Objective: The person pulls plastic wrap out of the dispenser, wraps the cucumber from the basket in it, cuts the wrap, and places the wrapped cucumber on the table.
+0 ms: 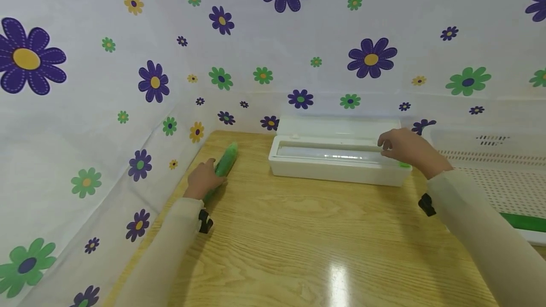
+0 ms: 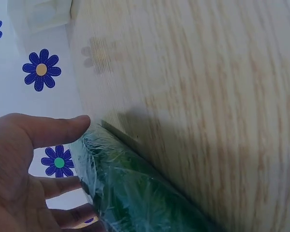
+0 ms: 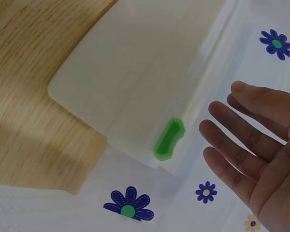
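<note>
Around the work: wooden table (image 1: 298,231), flowered cloth (image 1: 85,108) at back and left, white perforated tray (image 1: 503,179) at right edge. White dispenser box (image 1: 337,155) sits at table's rear, lid up, green slider (image 3: 169,139) at its right end. Right hand (image 1: 407,149) hovers over that end, fingers straight and apart, holding nothing. Left hand (image 1: 204,180) rests against film-wrapped cucumber (image 1: 225,161) near the left edge, fingers loosely spread along it; whether they clasp it I cannot tell

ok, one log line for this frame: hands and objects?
left hand: on wrapped cucumber | right hand: open over wrap dispenser | table: wood
</note>
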Motion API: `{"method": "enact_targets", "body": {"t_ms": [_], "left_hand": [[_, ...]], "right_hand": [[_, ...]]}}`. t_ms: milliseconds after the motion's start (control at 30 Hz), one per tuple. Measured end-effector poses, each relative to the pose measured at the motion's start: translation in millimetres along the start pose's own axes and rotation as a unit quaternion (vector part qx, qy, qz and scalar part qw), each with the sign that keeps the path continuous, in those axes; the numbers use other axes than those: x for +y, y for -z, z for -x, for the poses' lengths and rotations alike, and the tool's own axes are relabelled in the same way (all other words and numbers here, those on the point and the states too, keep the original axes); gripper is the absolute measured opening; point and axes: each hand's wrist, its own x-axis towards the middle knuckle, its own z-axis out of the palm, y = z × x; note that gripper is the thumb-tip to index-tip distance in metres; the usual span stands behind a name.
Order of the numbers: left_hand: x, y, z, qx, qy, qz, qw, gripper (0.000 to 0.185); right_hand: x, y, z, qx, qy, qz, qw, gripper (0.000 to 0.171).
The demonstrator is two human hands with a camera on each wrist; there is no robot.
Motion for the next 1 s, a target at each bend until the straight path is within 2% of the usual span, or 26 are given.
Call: {"method": "enact_targets", "body": {"t_ms": [100,167,233,300,333,400,467,567,667,800,1000], "left_hand": [[7.1,-2.2,0.1,0.051,-0.017,-0.008,0.9985,0.072],[20.4,-1.7,2.6,0.108,-0.050,0.003,0.9929,0.064],[42.1,0.6,7.3,0.160,-0.109,0.014,0.9810,0.054],[70.6,5.9,15.4,0.180,-0.178,0.026,0.9671,0.047],[85.8,8.2,19.5,0.178,-0.216,0.029,0.9597,0.044],[115.9,11.9,27.2,0.153,-0.284,0.023,0.9462,0.041],[142.0,13.3,31.2,0.112,-0.335,0.013,0.9353,0.043],[169.9,8.9,25.7,0.059,-0.371,0.002,0.9267,0.048],[184.7,2.1,12.8,0.015,-0.363,0.002,0.9316,0.053],[191.8,-6.3,-4.2,-0.033,-0.339,0.004,0.9401,0.056],[197.8,-8.5,-18.6,-0.053,-0.331,-0.005,0.9421,0.059]], "right_hand": [[4.2,-3.7,-1.7,-0.017,-0.004,0.003,1.000,0.027],[7.8,-6.4,-2.1,-0.023,-0.002,0.009,1.000,0.027],[11.1,-9.0,-2.1,-0.025,-0.001,0.016,1.000,0.026],[13.5,-11.4,-2.0,-0.027,-0.002,0.017,0.999,0.027],[14.4,-12.4,-2.1,-0.026,-0.002,0.016,1.000,0.027],[15.1,-14.4,-2.8,-0.022,-0.004,0.013,1.000,0.027],[15.0,-15.8,-3.3,-0.017,-0.008,0.009,1.000,0.028],[15.2,-17.0,-3.5,-0.015,-0.015,0.004,1.000,0.030],[14.6,-17.2,-2.5,-0.023,-0.020,-0.008,0.999,0.032],[12.9,-17.5,-0.4,-0.026,-0.013,-0.016,0.999,0.034],[13.9,-15.5,2.7,-0.021,-0.018,-0.003,1.000,0.032]]}}
